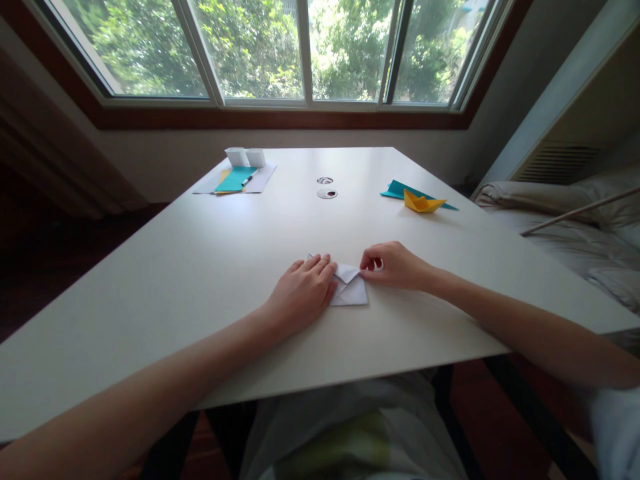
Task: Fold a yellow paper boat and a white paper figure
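A sheet of white paper [354, 293], folded into a small packet with a pointed flap, lies on the table near its front edge. My left hand [304, 290] rests flat over the packet's left part, fingers stretched out, and hides that side. At the upper right corner of the paper, my right hand [393, 265] pinches the flap's tip between thumb and forefinger. The other fingers of that hand are curled.
On the white table [175, 287], a yellow paper boat [424, 202] and a teal paper plane [396, 189] sit at right. Back left are teal sheets [235, 179], a marker [249, 178] and white folded boxes [245, 157]. Two round cable covers [327, 194] lie mid-table.
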The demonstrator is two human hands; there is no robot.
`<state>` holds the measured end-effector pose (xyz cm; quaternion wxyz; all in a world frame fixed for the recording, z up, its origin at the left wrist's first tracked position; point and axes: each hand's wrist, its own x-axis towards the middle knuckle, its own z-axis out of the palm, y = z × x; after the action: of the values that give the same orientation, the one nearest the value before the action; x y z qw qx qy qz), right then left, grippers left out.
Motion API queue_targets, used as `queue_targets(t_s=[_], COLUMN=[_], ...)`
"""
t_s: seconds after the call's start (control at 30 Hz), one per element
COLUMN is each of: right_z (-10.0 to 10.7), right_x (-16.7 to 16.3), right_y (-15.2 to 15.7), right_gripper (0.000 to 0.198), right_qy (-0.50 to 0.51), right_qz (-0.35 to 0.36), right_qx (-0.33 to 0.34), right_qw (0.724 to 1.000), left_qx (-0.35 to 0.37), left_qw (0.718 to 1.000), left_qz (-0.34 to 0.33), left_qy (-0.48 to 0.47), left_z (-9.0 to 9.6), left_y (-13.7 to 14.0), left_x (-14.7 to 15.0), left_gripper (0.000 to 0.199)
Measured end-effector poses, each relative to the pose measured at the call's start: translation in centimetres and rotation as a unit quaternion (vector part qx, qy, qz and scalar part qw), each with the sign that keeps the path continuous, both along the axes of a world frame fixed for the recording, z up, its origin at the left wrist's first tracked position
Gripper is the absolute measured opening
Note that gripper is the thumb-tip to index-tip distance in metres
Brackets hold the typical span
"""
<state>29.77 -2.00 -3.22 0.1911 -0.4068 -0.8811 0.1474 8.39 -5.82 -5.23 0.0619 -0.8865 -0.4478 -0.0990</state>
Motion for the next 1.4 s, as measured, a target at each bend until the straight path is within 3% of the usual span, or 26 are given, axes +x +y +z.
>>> queue_targets(t_s=[0.17,0.33,0.63,0.83,1.2,1.3,1.4], right_z=[-0.5,-0.7,-0.1,-0.5,-1.1,-0.8,-0.4], right_x=[-0.3,-0.4,-0.3,-0.1,-0.1,-0.1,0.0], right_y=[-0.2,0.0,0.7,0.8,1.2,1.1,1.0], right_gripper=[0.007,0.011,0.019,0.019,0.023,0.024,0.023], right_qy=[-0.014,-0.067,-0.2,-0.13,-0.125,-0.119,-0.091], right_qz=[-0.01,0.038,0.166,0.208,0.252,0.255,0.25], right_qx=[0.072,0.143,0.273,0.253,0.295,0.264,0.174], right_qw=[0.997,0.987,0.926,0.936,0.913,0.922,0.948], left_qx=[0.004,0.012,0.018,0.02,0.039,0.032,0.01], left_qw=[1.0,1.0,1.0,1.0,0.999,0.999,0.999], left_qz=[0.009,0.015,0.017,0.011,0.023,0.007,-0.03], left_qy=[-0.006,0.001,0.012,0.01,0.028,0.024,0.021], left_z=[0.3,0.4,0.4,0.5,0.5,0.4,0.1], left_y=[-0.1,-0.2,-0.2,-0.3,-0.5,-0.4,-0.1], left_x=[0.0,0.2,0.1,0.1,0.2,0.2,-0.1], left_gripper=[0.037,0.037,0.036,0.035,0.035,0.036,0.037])
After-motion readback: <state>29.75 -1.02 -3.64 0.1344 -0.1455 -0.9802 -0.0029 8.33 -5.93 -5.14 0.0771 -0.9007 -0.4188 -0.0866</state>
